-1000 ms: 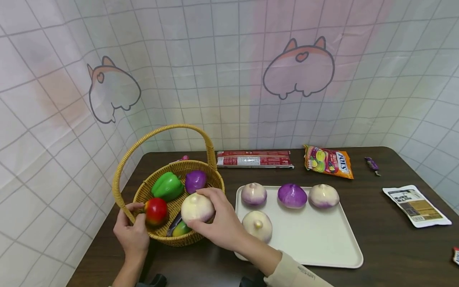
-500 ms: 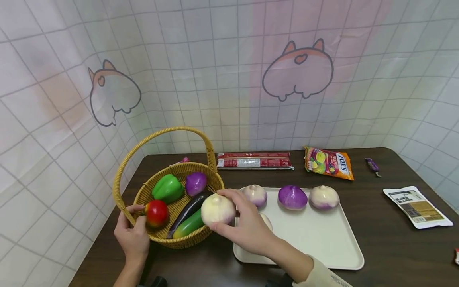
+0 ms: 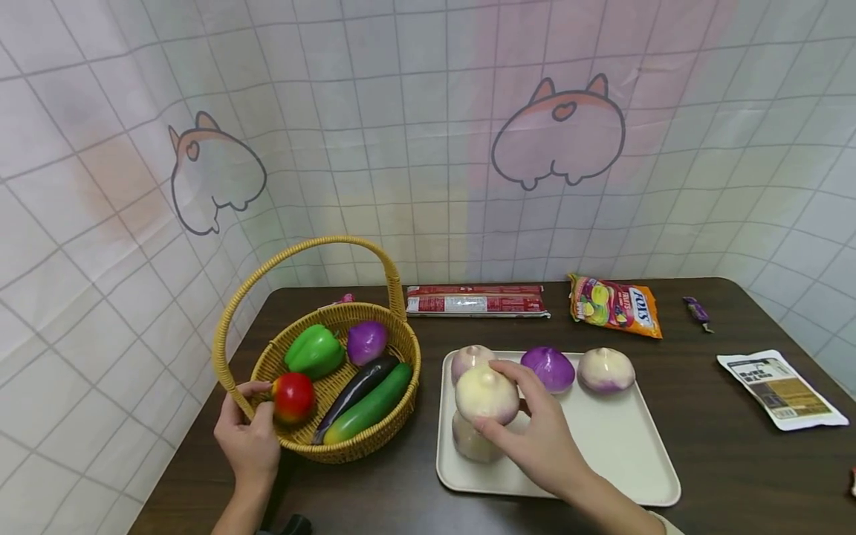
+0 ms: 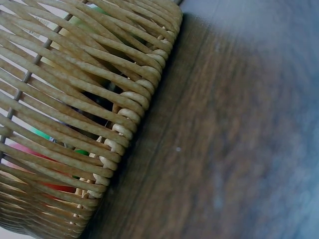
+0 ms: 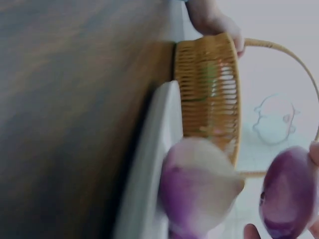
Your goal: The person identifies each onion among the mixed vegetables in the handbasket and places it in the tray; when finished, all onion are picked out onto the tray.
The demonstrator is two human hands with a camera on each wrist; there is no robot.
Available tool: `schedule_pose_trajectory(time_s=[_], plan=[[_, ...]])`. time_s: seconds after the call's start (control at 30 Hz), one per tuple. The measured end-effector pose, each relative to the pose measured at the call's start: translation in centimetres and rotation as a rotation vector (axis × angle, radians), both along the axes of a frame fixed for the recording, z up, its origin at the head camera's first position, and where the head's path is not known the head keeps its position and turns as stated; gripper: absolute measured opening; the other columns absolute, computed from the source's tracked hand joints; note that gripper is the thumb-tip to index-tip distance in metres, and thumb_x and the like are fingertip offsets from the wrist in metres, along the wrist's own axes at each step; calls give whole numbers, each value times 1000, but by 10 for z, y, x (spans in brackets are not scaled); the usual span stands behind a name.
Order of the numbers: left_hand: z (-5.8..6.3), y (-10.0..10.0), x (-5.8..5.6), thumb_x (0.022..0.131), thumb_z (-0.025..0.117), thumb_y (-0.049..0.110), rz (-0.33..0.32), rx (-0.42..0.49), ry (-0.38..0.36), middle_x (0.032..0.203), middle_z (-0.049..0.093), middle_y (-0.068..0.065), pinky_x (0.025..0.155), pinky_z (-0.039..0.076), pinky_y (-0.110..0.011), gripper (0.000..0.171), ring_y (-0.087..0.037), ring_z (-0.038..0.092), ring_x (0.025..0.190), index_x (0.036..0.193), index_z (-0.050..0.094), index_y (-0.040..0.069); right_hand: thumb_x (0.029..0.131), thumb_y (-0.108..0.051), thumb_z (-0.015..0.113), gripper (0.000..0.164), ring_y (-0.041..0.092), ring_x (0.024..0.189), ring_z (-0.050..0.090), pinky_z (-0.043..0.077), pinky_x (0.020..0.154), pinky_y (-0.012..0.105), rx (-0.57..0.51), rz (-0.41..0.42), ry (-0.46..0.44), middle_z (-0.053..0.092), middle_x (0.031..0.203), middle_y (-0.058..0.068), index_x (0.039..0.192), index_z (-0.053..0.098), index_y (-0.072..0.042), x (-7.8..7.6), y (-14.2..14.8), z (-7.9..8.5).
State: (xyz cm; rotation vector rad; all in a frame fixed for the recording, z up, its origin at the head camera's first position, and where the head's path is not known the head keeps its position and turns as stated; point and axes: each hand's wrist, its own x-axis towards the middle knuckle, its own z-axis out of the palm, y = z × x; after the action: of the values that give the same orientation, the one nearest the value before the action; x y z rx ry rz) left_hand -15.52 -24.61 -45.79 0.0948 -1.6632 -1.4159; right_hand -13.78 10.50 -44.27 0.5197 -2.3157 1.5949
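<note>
My left hand (image 3: 249, 438) grips the near-left side of a yellow wicker basket (image 3: 374, 443), where its tall handle meets the rim. Inside lie a green bell pepper (image 3: 313, 352), a purple onion (image 3: 366, 342), a red tomato-like piece (image 3: 293, 397), a dark eggplant (image 3: 357, 392) and a green cucumber-like vegetable (image 3: 371, 407). My right hand (image 3: 545, 438) holds a white-and-purple onion (image 3: 487, 394) between thumb and fingers, above the left part of a white tray (image 3: 642, 461). Below it, partly hidden, an onion (image 3: 473, 443) sits on the tray; the right wrist view shows this onion (image 5: 199, 184) under the held one.
Along the tray's back stand a pale onion (image 3: 470, 360), a purple onion (image 3: 548, 368) and another pale onion (image 3: 605, 370). Behind are a long red packet (image 3: 476, 301) and a candy bag (image 3: 615, 305). A small purple candy (image 3: 698, 312) and a white-and-brown pouch (image 3: 782, 390) lie right.
My right hand has carried the onion from over the basket rightward to above the tray, uncovering the eggplant and the cucumber-like vegetable. My left hand stays at the basket.
</note>
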Motion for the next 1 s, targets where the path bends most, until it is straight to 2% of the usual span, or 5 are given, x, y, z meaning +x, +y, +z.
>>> schedule_pose_trajectory(time_s=[0.17,0.37,0.57,0.7,1.0], plan=[[-1,0,-1,75,48,-20,1,-6,4,82,65,-9,63,41,-19,23,-20,55,77,92,62,-16,77,-11,82,63,8,111,54,50,83,26,-34,-103,9,56,131,0,134,53,-12,6,23,-11],[-1,0,-1,75,48,-20,1,0,11,82,65,-10,69,41,-20,23,-19,56,80,92,62,-17,78,-12,81,64,6,106,52,48,82,19,-33,-198,-76,54,131,3,135,53,-13,10,47,-19],[-1,0,-1,75,48,-20,4,-5,7,83,65,-10,73,41,-20,23,-18,56,83,93,62,-17,81,-10,78,64,4,112,47,46,84,16,-29,-177,-113,51,132,3,137,50,-10,12,62,-28],[-3,-2,-3,74,48,-21,7,-11,6,83,65,-11,68,41,-19,23,-18,56,80,93,62,-17,80,-8,78,65,2,111,46,46,82,16,-27,-182,-118,50,132,3,138,48,-8,12,69,-35],[-23,-17,-15,75,50,-21,12,-16,-16,85,65,-13,64,42,-18,24,-18,57,79,94,63,-15,76,-11,82,71,3,106,44,47,78,23,55,-189,-171,45,135,11,138,48,-6,9,76,-44]])
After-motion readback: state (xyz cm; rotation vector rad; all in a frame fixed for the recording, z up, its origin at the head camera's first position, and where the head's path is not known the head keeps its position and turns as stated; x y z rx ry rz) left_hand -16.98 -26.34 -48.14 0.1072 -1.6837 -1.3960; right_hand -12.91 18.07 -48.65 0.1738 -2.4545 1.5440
